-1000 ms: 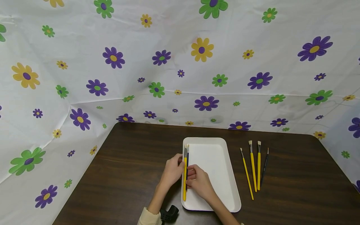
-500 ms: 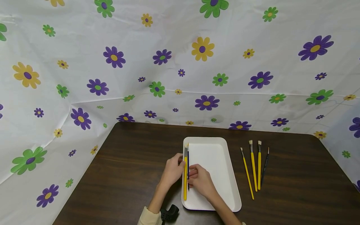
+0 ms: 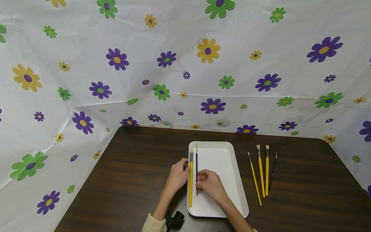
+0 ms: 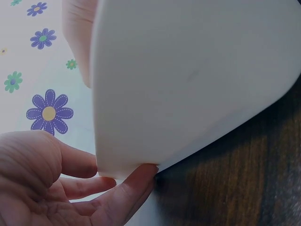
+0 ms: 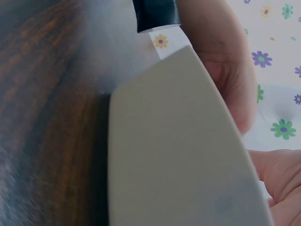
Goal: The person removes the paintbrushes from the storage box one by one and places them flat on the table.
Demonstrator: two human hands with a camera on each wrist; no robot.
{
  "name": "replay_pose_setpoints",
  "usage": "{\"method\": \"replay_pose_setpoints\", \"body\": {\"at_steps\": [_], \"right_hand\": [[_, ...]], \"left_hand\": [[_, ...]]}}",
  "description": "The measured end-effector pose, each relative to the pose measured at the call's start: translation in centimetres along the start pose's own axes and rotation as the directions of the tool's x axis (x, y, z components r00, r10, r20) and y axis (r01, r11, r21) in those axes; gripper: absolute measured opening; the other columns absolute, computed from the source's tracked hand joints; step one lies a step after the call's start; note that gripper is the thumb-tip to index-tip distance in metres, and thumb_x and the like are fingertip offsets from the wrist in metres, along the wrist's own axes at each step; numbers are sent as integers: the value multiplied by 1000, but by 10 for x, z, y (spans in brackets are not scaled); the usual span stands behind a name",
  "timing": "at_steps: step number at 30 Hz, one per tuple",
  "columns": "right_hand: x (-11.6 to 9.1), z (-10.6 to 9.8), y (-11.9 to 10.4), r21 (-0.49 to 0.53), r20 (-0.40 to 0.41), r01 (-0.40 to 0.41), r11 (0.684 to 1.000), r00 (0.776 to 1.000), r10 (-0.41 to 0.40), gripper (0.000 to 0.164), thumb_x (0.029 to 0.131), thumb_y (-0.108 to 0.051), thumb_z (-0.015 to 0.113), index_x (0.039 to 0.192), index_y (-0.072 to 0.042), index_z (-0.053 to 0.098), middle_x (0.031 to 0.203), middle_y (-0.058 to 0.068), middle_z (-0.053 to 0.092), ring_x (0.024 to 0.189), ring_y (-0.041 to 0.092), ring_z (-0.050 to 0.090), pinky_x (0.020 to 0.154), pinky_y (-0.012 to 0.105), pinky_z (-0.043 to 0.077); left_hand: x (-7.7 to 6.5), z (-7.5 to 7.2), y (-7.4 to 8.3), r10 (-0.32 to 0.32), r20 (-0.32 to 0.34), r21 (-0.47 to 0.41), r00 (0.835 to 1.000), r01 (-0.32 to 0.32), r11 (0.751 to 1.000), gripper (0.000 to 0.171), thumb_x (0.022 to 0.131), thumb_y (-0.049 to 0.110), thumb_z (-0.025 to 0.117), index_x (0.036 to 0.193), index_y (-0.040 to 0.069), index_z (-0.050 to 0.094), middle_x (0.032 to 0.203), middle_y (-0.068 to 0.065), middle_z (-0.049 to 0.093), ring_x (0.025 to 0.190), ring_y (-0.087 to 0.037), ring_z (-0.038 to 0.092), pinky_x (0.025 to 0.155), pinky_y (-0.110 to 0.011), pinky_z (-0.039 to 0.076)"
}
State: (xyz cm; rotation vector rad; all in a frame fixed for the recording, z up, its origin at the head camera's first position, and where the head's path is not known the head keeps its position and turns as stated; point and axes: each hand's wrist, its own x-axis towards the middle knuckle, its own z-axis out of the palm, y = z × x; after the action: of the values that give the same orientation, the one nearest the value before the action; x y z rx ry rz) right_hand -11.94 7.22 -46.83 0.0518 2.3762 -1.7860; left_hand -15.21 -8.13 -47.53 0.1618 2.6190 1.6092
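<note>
A white tray (image 3: 223, 180) lies on the dark wooden table. Inside it, along the left wall, rests a flat yellow-handled paintbrush (image 3: 191, 183). A slim dark blue paintbrush (image 3: 196, 161) lies lengthwise just to its right, a narrow gap between them. My right hand (image 3: 212, 184) pinches the dark blue brush near the lower part of its handle. My left hand (image 3: 177, 174) holds the tray's left wall, thumb at the rim beside the yellow brush. In the left wrist view its fingers (image 4: 136, 186) press the outside of the wall. The right wrist view hides the brushes behind the tray wall (image 5: 174, 150).
On the table right of the tray lie several more paintbrushes: a thin yellow one (image 3: 255, 180), two wider yellow ones (image 3: 261, 174) and a dark one (image 3: 273, 170). A black device (image 3: 175, 220) sits at the left wrist. A flowered sheet (image 3: 174, 74) hangs behind the table.
The right hand has shifted slightly right and away with the dark blue brush, widening the gap to the yellow one. The left hand stays in place.
</note>
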Motion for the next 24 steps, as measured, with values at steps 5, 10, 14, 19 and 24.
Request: {"method": "replay_pose_setpoints", "body": {"at_steps": [5, 10, 14, 19, 24], "right_hand": [[2, -6, -2, 15, -6, -32, 999, 999, 32, 26, 80, 5, 69, 105, 12, 66, 83, 11, 66, 63, 18, 66, 59, 35, 61], [3, -18, -6, 64, -22, -57, 996, 998, 59, 22, 83, 4, 70, 103, 10, 65, 81, 12, 65, 66, 20, 68, 59, 36, 62], [4, -30, -9, 97, -52, -60, 993, 997, 66, 21, 85, 5, 72, 103, 11, 64, 81, 13, 65, 69, 21, 68, 60, 38, 62], [6, -48, -13, 131, -71, -58, 990, 995, 67, 21, 88, 6, 70, 106, 13, 62, 83, 12, 65, 69, 21, 67, 61, 36, 62], [3, -67, -18, 140, -86, -43, 989, 995, 56, 24, 91, 4, 69, 111, 16, 61, 84, 12, 66, 72, 20, 69, 63, 32, 62]], "left_hand": [[0, 0, 0, -7, 7, -3, 1000, 7, 1000, 31, 103, 4, 58, 133, -7, 59, 107, -21, 68, 76, -22, 67, 57, -33, 59], [-1, 0, 0, 2, 9, -7, 1000, -2, 1000, 32, 103, 3, 57, 133, -8, 59, 106, -20, 68, 73, -21, 65, 56, -33, 58], [0, 0, -1, 9, 11, -20, 1000, -9, 1000, 32, 103, 3, 57, 132, -9, 59, 104, -20, 67, 72, -21, 65, 55, -32, 58], [0, 0, -2, 9, 11, -29, 1000, -9, 1000, 32, 103, 3, 57, 132, -10, 59, 103, -19, 68, 71, -21, 66, 54, -33, 58], [0, 0, -2, 12, 12, -42, 1000, -12, 999, 32, 103, 3, 57, 132, -10, 59, 106, -21, 68, 72, -22, 67, 54, -34, 58]]}}
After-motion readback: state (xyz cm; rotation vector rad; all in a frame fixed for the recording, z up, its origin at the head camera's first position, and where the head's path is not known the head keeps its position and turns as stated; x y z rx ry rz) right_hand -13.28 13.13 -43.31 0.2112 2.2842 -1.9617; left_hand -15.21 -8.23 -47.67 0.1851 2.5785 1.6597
